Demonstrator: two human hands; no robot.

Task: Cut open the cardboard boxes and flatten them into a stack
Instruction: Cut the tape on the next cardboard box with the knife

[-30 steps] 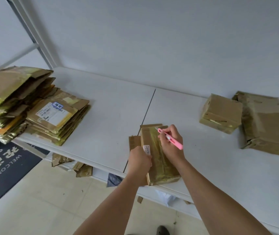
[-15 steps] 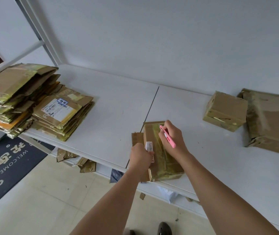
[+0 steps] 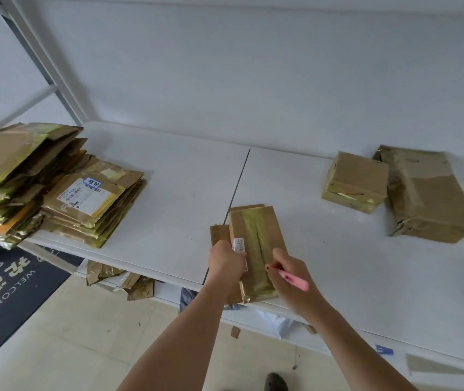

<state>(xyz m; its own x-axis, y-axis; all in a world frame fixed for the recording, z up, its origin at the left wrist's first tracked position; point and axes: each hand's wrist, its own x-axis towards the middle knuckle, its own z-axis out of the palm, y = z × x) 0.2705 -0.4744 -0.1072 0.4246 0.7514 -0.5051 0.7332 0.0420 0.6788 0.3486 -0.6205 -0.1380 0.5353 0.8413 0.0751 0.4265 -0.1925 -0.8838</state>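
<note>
at the near edge of the white table (image 3: 168,193), just right of the seam between its two panels, lies the small taped box (image 3: 256,249) being cut, its near end almost at the table's lip. the left hand (image 3: 225,263) has its fingers curled over the box's left side, pinning it down; the right hand (image 3: 293,277) is closed around a pink cutter (image 3: 293,277), held like a pen with the tip at the glossy tape strip that runs lengthwise down the top face. the step in hand looks like slitting that centre seam. to do it well, the blade should ride in the crease between the flaps, shallow, angled low, and run in one even stroke; the holding hand is best kept off to the side of the cut line, never in the blade's path. pressing the box flat stops it skidding toward the edge. the wrinkled tape may snag, so short, light passes beat force. a flap already juts out at the far left end, so the top seam is probably what remains. two closed boxes (image 3: 355,184) wait at the far right, well apart, and the flattened stack (image 3: 56,187) sits at the left end of the table, ready to receive this one once it is opened.
</note>
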